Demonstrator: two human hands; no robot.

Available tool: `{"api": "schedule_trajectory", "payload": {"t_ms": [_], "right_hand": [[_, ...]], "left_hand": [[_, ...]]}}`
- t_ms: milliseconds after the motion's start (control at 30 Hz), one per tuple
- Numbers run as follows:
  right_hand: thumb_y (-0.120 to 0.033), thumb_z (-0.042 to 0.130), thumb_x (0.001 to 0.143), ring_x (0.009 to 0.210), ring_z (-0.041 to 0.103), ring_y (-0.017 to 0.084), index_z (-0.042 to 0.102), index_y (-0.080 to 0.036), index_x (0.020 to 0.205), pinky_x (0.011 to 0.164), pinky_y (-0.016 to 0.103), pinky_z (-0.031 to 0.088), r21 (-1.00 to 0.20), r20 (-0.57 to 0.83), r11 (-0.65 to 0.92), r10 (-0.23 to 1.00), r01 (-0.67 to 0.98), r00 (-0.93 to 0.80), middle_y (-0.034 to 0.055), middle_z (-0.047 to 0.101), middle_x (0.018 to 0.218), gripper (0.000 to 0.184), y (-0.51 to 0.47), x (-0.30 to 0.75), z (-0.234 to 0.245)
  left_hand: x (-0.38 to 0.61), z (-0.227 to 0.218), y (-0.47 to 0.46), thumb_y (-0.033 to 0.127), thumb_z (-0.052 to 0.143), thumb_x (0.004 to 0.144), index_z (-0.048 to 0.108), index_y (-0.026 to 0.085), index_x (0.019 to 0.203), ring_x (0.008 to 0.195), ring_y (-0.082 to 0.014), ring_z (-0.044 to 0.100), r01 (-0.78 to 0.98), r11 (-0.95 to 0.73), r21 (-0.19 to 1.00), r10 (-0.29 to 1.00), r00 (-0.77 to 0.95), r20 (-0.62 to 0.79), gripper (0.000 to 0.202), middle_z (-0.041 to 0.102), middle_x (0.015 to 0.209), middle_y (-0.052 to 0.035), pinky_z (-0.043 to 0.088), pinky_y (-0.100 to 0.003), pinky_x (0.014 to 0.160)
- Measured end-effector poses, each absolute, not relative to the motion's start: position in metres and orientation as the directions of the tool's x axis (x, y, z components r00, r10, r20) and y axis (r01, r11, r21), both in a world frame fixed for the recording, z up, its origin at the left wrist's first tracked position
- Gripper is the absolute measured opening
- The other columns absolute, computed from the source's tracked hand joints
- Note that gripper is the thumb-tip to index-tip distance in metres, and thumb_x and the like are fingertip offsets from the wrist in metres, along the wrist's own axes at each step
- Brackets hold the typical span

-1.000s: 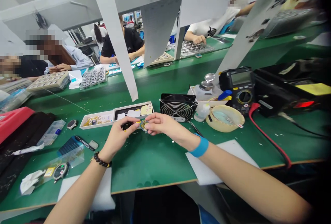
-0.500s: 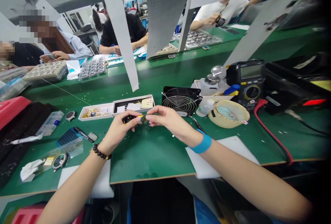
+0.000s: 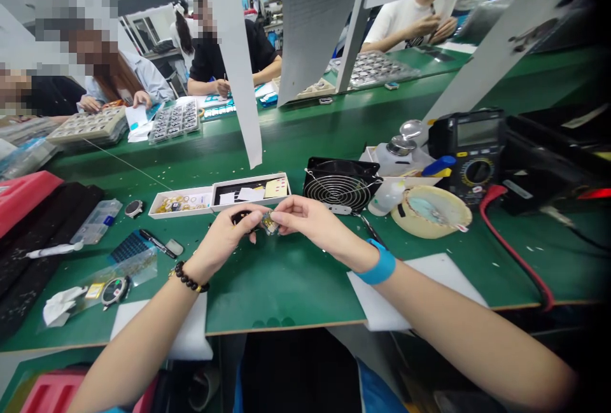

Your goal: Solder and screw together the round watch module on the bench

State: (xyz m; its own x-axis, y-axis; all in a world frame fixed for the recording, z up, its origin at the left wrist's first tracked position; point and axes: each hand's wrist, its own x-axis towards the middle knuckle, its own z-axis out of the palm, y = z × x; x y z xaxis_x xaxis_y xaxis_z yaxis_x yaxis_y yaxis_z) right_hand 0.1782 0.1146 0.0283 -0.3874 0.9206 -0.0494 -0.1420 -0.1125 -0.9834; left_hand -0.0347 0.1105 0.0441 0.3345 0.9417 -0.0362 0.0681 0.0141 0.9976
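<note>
My left hand [image 3: 224, 237], with a black bead bracelet [image 3: 189, 277] on its wrist, grips a small black object [image 3: 241, 216] between its fingers. My right hand [image 3: 312, 222], wearing a blue wristband [image 3: 379, 264], pinches a small gold-coloured electronic part [image 3: 270, 224]. The two hands nearly meet above the green bench mat [image 3: 281, 286], and the black object's tip reaches towards the gold part. Fingers hide most of both items, so I cannot tell their exact kind. A white divided tray [image 3: 219, 192] with small parts stands just beyond my hands.
A fan in a wire guard [image 3: 341, 184], a digital multimeter [image 3: 470, 152] and a round sponge dish [image 3: 429, 211] stand to the right. Smartwatches [image 3: 114, 291], a parts box [image 3: 95, 222] and a red-cased cable [image 3: 506, 235] lie nearby. Co-workers sit beyond paper dividers.
My hands stay together around the small parts, with only slight shifts in grip. The whole view has swung, so the bench objects appear further right and higher.
</note>
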Motion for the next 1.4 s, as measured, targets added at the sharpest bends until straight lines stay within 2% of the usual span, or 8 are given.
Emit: {"api": "schedule_trajectory", "payload": {"t_ms": [100, 267, 500, 700, 867, 967, 1067, 1400], "right_hand": [[-0.055, 0.088, 0.075, 0.078, 0.068, 0.016, 0.066, -0.017, 0.090, 0.076, 0.031, 0.060, -0.983, -0.040, -0.103, 0.930, -0.155, -0.366, 0.0026, 0.069, 0.084, 0.047, 0.114, 0.177, 0.030], [-0.055, 0.087, 0.077, 0.083, 0.070, 0.017, 0.062, -0.018, 0.090, 0.079, 0.032, 0.060, -0.989, -0.049, -0.098, 0.927, -0.114, -0.372, 0.0033, 0.070, 0.088, 0.047, 0.112, 0.177, 0.032], [-0.043, 0.085, 0.083, 0.085, 0.070, 0.017, 0.060, -0.019, 0.099, 0.078, 0.032, 0.058, -0.993, -0.057, -0.097, 0.905, -0.072, -0.422, 0.0038, 0.071, 0.090, 0.038, 0.111, 0.178, 0.032], [-0.031, 0.079, 0.085, 0.072, 0.064, 0.012, 0.060, -0.019, 0.099, 0.068, 0.027, 0.056, -0.991, -0.051, -0.097, 0.909, -0.090, -0.413, 0.0002, 0.067, 0.090, 0.027, 0.114, 0.183, 0.033], [-0.027, 0.072, 0.093, 0.081, 0.069, 0.016, 0.067, -0.019, 0.103, 0.073, 0.028, 0.054, -0.971, -0.124, 0.033, 0.775, 0.236, -0.619, 0.0019, 0.074, 0.090, 0.013, 0.102, 0.181, 0.034], [-0.020, 0.068, 0.095, 0.083, 0.070, 0.017, 0.070, -0.022, 0.101, 0.072, 0.029, 0.049, -0.854, -0.066, 0.273, 0.787, 0.442, -0.613, -0.0009, 0.076, 0.091, 0.007, 0.094, 0.175, 0.033], [-0.022, 0.067, 0.098, 0.088, 0.071, 0.018, 0.070, -0.024, 0.104, 0.075, 0.030, 0.048, -0.765, 0.031, 0.404, 0.800, 0.501, -0.599, -0.0016, 0.077, 0.097, 0.008, 0.090, 0.172, 0.031], [-0.023, 0.068, 0.099, 0.085, 0.067, 0.015, 0.069, -0.024, 0.101, 0.071, 0.028, 0.047, -0.780, 0.319, 0.452, 0.882, 0.433, -0.346, -0.0019, 0.073, 0.097, 0.003, 0.094, 0.175, 0.035]], "left_hand": [[-0.036, 0.046, 0.111, 0.046, 0.090, 0.080, 0.077, 0.021, 0.111, 0.072, -0.0122, 0.059, 0.160, -0.017, 0.987, 0.943, 0.331, -0.038, 0.042, 0.072, 0.098, -0.0035, 0.050, -0.023, 0.064], [-0.035, 0.043, 0.113, 0.049, 0.085, 0.084, 0.072, 0.018, 0.101, 0.086, -0.0208, 0.070, 0.134, 0.087, 0.987, 0.927, 0.352, -0.130, 0.038, 0.074, 0.089, -0.0061, 0.048, -0.023, 0.060], [-0.039, 0.043, 0.112, 0.050, 0.086, 0.083, 0.070, 0.017, 0.108, 0.073, -0.0184, 0.068, 0.241, 0.042, 0.970, 0.938, 0.325, -0.121, 0.044, 0.075, 0.082, -0.0066, 0.045, -0.022, 0.056], [-0.041, 0.043, 0.124, 0.069, 0.076, 0.084, 0.073, 0.013, 0.113, 0.075, -0.0173, 0.070, -0.011, 0.149, 0.989, 0.968, 0.207, -0.143, 0.064, 0.070, 0.088, -0.0080, 0.044, -0.018, 0.048], [-0.041, 0.048, 0.129, 0.066, 0.064, 0.096, 0.073, 0.008, 0.109, 0.069, -0.0151, 0.069, -0.273, 0.282, 0.920, 0.953, 0.191, -0.235, 0.060, 0.070, 0.085, -0.0098, 0.049, -0.017, 0.051], [-0.037, 0.050, 0.126, 0.062, 0.052, 0.103, 0.073, 0.007, 0.110, 0.065, -0.0143, 0.067, -0.299, 0.310, 0.903, 0.938, 0.251, -0.239, 0.059, 0.070, 0.087, -0.0109, 0.050, -0.019, 0.052], [-0.035, 0.049, 0.123, 0.062, 0.047, 0.105, 0.073, 0.008, 0.112, 0.062, -0.0139, 0.066, -0.296, 0.312, 0.903, 0.928, 0.300, -0.222, 0.061, 0.070, 0.089, -0.0113, 0.050, -0.019, 0.051], [-0.031, 0.047, 0.117, 0.074, 0.062, 0.092, 0.072, 0.012, 0.116, 0.067, -0.0167, 0.068, -0.215, 0.283, 0.935, 0.912, 0.362, -0.193, 0.068, 0.072, 0.101, -0.0128, 0.052, -0.023, 0.055]]}}
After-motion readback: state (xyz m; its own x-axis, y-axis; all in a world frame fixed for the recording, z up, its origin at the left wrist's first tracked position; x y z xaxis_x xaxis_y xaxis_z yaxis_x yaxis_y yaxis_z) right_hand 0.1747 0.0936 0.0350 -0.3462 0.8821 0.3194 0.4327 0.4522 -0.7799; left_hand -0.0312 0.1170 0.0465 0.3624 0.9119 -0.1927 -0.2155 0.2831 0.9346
